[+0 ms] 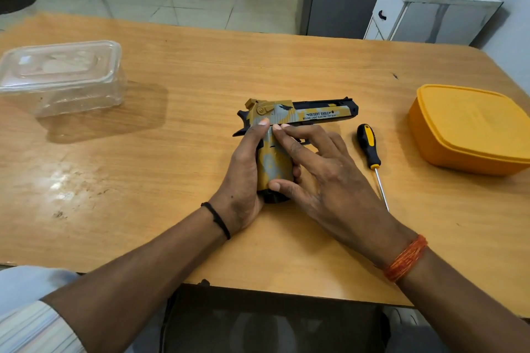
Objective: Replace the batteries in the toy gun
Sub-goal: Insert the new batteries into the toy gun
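A yellow, grey and black toy gun lies on its side on the wooden table, barrel pointing right, grip pointing toward me. My left hand cups the left side of the grip, its thumb tip at the top of the grip. My right hand lies over the grip's right side, fingertips at the top of the grip panel and thumb pressing near its lower end. A screwdriver with a black and yellow handle lies just right of my right hand, untouched. No batteries are visible.
A clear plastic box with its lid on stands at the far left of the table. An orange lidded box sits at the right edge. A white cabinet stands beyond the table's far right corner.
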